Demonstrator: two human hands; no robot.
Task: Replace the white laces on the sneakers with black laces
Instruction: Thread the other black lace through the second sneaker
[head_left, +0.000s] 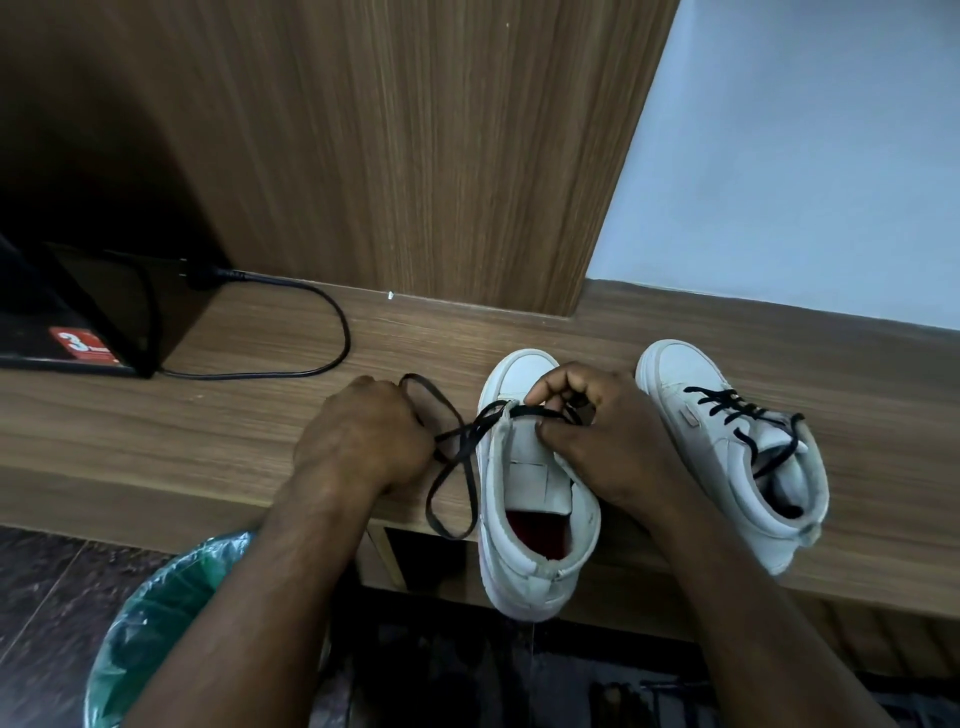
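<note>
Left hand (363, 431) clenched the black lace (457, 452) beside the white sneaker (530, 519) on the counter (208, 431); right hand (587, 431) pinched that lace at the sneaker's eyelets

White sneakers (535, 499), black lace (457, 467), wood-grain brown shelf (208, 431), green bin (171, 618).

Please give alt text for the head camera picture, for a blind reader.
The left hand grips a black lace while the right hand pinches it at a white sneaker on a wooden shelf. A second sneaker, laced black, stands to the right.
</note>
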